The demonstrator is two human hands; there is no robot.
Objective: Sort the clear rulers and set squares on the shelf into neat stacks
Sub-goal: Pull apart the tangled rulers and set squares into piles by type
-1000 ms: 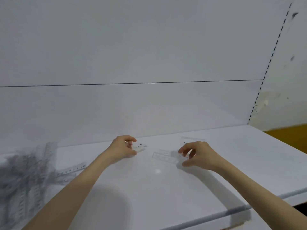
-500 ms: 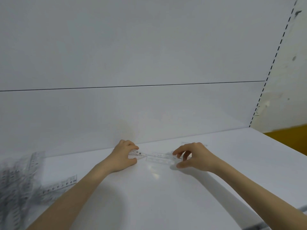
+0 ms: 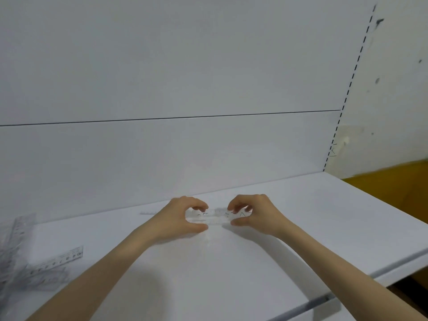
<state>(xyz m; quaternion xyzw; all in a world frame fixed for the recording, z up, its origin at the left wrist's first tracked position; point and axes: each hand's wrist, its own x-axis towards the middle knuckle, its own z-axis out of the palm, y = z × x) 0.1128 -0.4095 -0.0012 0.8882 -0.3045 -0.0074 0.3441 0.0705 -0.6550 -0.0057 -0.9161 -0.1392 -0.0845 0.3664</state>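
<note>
Both hands meet near the back of the white shelf (image 3: 312, 228), just in front of its upright back panel (image 3: 185, 66). Between them lies a small bundle of clear rulers (image 3: 216, 217), flat on the shelf and running left to right. The left hand (image 3: 183, 218) pinches the bundle's left end, with the thumb on the near edge and curled fingers on the far edge. The right hand (image 3: 257, 215) grips the right end in the same way. How many rulers are in the bundle cannot be told, since the plastic is see-through and a little blurred.

Behind the left wrist, a thin clear strip (image 3: 148, 213) lies along the foot of the back panel. Far to the left, at the shelf's near corner, sits a loose heap of clear rulers and set squares (image 3: 18, 251), overlapping at many angles. One numbered ruler (image 3: 62, 259) sticks out of the heap toward the middle of the shelf. Beyond the shelf's right end a marked wall (image 3: 393, 89) is visible.
</note>
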